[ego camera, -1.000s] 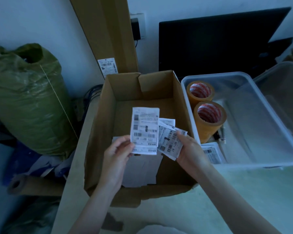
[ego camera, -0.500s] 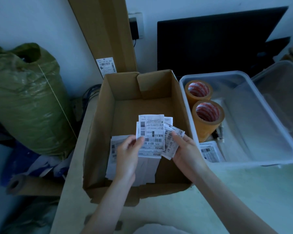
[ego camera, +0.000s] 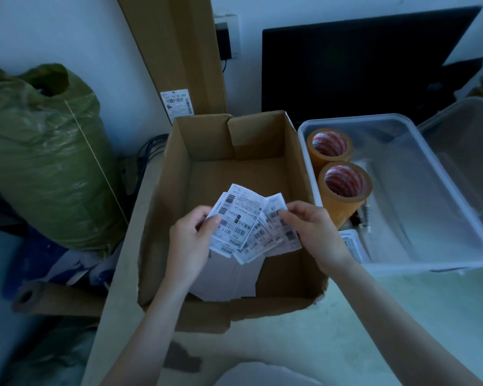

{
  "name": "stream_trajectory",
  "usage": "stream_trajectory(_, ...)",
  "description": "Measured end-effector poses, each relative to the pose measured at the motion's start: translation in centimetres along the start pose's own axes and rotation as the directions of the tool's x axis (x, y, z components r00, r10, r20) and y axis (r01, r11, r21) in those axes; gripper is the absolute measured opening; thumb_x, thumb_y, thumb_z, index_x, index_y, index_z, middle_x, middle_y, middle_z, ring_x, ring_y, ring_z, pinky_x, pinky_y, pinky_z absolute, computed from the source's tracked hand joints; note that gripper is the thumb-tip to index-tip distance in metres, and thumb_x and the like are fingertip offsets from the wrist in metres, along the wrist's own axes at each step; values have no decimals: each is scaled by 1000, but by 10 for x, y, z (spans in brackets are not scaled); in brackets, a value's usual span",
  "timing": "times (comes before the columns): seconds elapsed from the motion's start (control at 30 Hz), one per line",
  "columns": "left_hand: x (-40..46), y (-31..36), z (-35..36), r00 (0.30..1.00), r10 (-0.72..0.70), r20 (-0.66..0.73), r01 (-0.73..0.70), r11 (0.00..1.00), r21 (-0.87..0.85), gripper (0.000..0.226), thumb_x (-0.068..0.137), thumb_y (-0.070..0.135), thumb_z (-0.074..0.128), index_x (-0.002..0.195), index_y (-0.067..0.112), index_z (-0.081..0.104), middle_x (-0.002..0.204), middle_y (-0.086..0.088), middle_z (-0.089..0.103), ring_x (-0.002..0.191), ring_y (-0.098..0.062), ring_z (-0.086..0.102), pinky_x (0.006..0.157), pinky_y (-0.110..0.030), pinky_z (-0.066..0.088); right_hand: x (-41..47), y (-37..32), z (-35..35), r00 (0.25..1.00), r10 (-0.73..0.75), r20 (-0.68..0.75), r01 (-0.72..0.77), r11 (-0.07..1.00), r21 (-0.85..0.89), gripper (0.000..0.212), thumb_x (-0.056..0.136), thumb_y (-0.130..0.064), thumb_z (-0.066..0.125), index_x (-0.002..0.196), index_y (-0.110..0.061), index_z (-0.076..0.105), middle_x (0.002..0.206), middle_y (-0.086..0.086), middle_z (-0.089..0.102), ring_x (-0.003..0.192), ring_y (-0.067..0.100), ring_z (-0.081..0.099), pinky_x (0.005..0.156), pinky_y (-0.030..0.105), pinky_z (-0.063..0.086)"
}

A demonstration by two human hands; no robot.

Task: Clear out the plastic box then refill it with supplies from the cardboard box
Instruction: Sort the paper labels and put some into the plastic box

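Head camera, looking down: my left hand (ego camera: 191, 243) pinches one side of a fanned bundle of white printed shipping labels with barcodes (ego camera: 247, 222), thumb on top, while my right hand (ego camera: 315, 232) pinches the other side with curled fingertips. I hold the bundle just above the inside of the open brown cardboard box (ego camera: 179, 174). More pale paper sheets (ego camera: 229, 277) lie on the box floor beneath my hands.

Just to the right, touching the cardboard wall, sits the clear rectangular plastic box (ego camera: 430, 263). It already holds two upright rolls of tan packing tape (ego camera: 343, 188), a few labels at its near corner and a small tool I cannot identify. So refilling looks under way, with these labels and the sheets below not yet moved.

Most of the plastic box floor is bare, leaving room to the right of the tape. To get there I must lift over the cardboard wall and the plastic rim.
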State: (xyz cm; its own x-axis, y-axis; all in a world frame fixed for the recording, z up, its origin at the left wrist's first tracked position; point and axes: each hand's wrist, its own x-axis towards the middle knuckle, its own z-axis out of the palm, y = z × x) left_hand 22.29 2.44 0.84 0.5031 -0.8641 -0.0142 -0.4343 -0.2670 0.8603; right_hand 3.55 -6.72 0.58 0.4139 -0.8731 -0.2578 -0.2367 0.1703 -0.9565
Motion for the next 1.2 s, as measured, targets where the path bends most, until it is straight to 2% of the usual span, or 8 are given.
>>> stream_trajectory(0.13,9,9,-4,995,101,12,-101,992,74,13,94,17,56,98,18,68,85,11,69,76,6,65,54,-10,50,-1,-2,5,989,-36,142,46,996,-73,14,94,-16,57,91,-13,70,87,0,76,79,14,73,73,32,60)
stream_trajectory(0.27,12,11,2,995,101,-17,-100,994,41,11,94,20,58,101,18,66,91,11,70,79,2,67,56,-12,52,-2,0,10,991,-56,124,65,996,-66,13,93,-12,58,91,-14,70,90,-2,75,81,11,73,71,27,59)
stream_trajectory(0.4,10,8,13,988,-118,-104,109,990,-91,12,94,27,57,98,15,57,92,7,68,78,-4,67,52,-10,48,-3,5,13,1000,-28,-2,28,992,125,12,94,-10,57,94,-11,69,91,6,75,84,21,73,77,43,59)
stream_trajectory(0.53,2,8,25,925,-381,-7,342,840,-422,19,93,29,57,103,13,58,96,-2,70,88,-15,67,64,-22,46,-4,8,17,998,26,-54,-11,964,265,14,95,-10,54,102,-8,66,96,10,74,89,26,72,81,52,57)
stream_trajectory(0.7,-4,12,33,894,-443,-64,352,785,-509,17,95,27,54,108,17,57,97,1,69,85,-9,66,60,-15,48,-8,8,22,997,-21,-76,35,983,182,13,94,-8,56,98,-11,67,91,6,75,83,20,73,77,45,60)
stream_trajectory(0.87,-6,12,36,886,-461,-47,365,757,-541,18,96,29,53,110,17,57,98,2,69,85,-7,66,65,-17,45,-7,6,23,977,-21,-214,95,935,341,14,94,-8,54,104,-6,65,94,8,75,88,23,73,77,45,60)
stream_trajectory(1.07,-11,17,43,917,-396,-40,310,774,-552,16,96,29,53,111,23,58,96,7,69,78,0,68,57,-11,49,-12,8,30,991,-52,-126,88,950,298,13,94,-10,55,100,-11,66,95,6,75,88,20,73,76,43,60)
stream_trajectory(1.2,-6,16,36,954,-281,-101,213,879,-427,13,97,24,51,108,22,58,96,11,67,79,9,65,55,-8,48,-9,10,21,996,-58,-66,71,974,216,13,94,-13,55,97,-12,68,96,6,75,89,20,73,80,47,59)
